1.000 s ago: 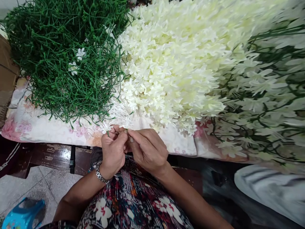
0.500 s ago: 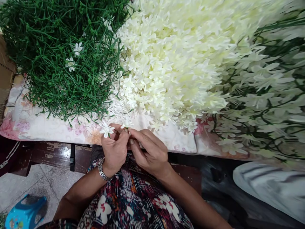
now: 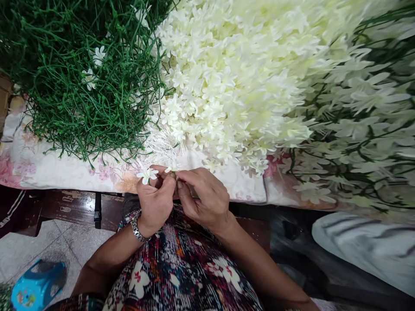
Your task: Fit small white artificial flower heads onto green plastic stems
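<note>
Low over the front edge of the cloth, my left hand [image 3: 155, 201] is closed round a green artificial flower stem, most of it hidden by the fingers. One white artificial flower [image 3: 147, 174] sticks out beside its thumb. A second white flower [image 3: 170, 167] shows at the fingertips, where both hands meet. My right hand [image 3: 205, 196] pinches at the base of that flower with thumb and index finger. Just beyond the hands lie thin white filaments [image 3: 164, 142]. Behind them are a heap of green plastic stems [image 3: 87, 99] and a large pile of loose white blossoms [image 3: 223, 90].
Assembled white flower sprays [image 3: 359, 129] lie at the right. A floral cloth [image 3: 68, 172] covers the work surface. A blue stool [image 3: 35, 287] stands on the tiled floor at lower left. At the right edge is a light-coloured fabric shape [image 3: 366, 250].
The view has shifted slightly. Both hands keep nearly the same pose, with the fingers still together at the second flower; the right fingers have moved only a little.
</note>
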`<state>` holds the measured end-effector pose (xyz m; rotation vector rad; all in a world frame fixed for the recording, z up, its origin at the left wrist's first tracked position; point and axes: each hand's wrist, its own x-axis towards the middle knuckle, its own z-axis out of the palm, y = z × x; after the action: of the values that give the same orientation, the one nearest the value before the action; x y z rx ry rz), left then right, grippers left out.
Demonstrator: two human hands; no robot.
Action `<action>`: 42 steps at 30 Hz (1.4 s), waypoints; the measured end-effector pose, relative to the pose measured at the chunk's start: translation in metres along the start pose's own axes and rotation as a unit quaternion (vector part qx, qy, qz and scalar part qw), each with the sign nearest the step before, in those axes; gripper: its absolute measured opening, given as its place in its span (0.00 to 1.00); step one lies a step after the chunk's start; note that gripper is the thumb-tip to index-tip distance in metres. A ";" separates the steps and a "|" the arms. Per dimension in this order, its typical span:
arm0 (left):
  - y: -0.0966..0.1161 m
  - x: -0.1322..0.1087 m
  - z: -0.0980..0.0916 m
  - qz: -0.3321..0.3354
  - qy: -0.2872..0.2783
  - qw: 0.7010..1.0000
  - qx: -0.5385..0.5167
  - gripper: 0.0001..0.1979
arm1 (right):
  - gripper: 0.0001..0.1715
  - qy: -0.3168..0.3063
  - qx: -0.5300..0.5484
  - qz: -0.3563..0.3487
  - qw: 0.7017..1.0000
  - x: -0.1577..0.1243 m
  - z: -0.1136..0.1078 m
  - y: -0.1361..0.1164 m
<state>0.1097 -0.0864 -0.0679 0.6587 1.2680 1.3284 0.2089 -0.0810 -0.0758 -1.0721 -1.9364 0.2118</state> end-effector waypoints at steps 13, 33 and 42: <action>0.001 0.000 -0.003 0.002 -0.024 1.000 0.009 0.06 | 0.14 -0.003 0.045 0.007 0.999 0.001 0.002 0.001; 0.005 0.000 -0.004 -0.011 -0.044 0.998 -0.036 0.05 | 0.19 0.045 0.092 0.018 0.995 -0.003 0.005 0.001; 0.007 0.001 -0.003 -0.026 -0.054 0.997 -0.046 0.05 | 0.22 0.038 0.045 -0.027 0.998 -0.002 0.005 0.003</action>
<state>0.1039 -0.0851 -0.0624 0.6203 1.1247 1.2830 0.2074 -0.0796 -0.0819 -0.9544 -1.8676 0.2242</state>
